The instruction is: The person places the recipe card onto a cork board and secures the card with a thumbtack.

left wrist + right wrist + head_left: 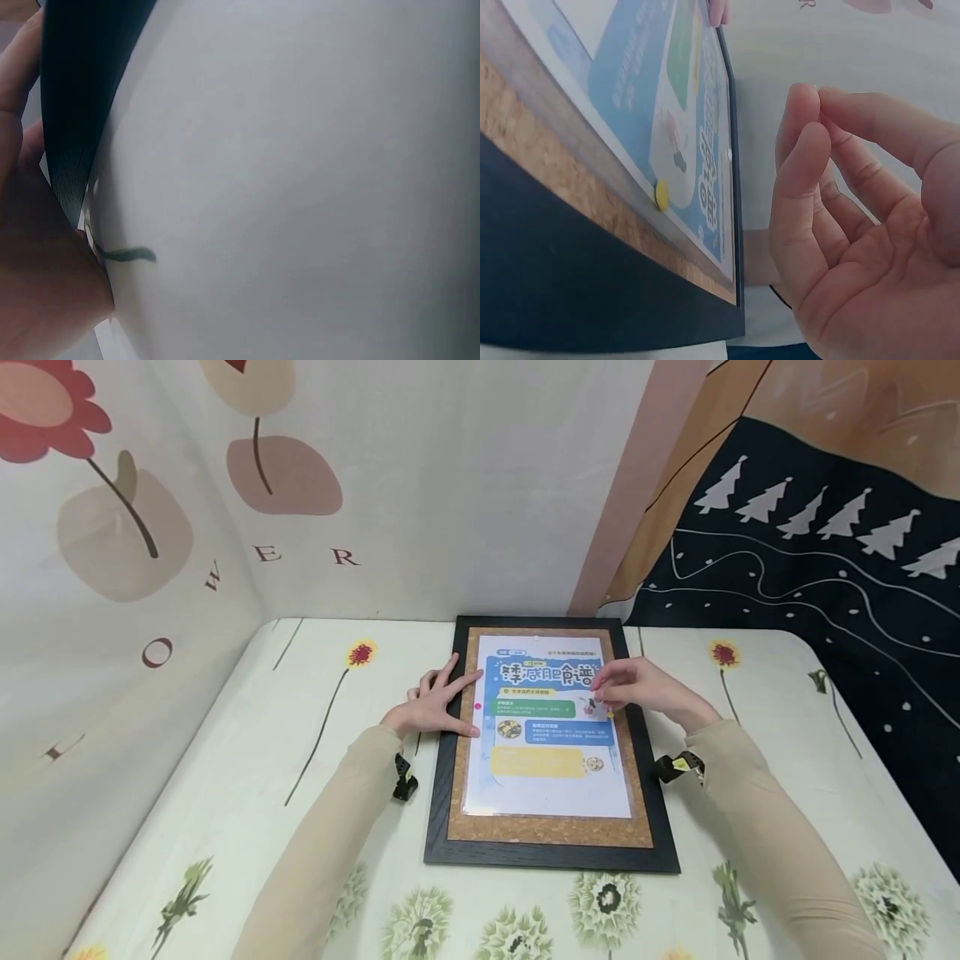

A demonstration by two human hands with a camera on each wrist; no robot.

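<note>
A laminated poster [547, 793] with blue, green and yellow panels lies on a black-framed cork board [551, 831]. My left hand [431, 706] spreads over the board's left side, index finger and thumb reaching the poster's left edge. Over the poster's right edge hovers my right hand [648, 689]. In the right wrist view its thumb and fingertips [814, 146] meet in a pinch; I cannot tell whether something tiny is between them. A yellow pin [662, 193] sits at the poster's right edge, a pink pin [477, 706] at the left, a white pin [536, 638] at the top.
The board lies on a table with a flower-printed cloth [360, 835], its far edge close to a pale curtain [450, 527]. A dark hanging cloth with white trees [810, 585] stands at the right. Small black devices [681, 767] are strapped to both wrists.
</note>
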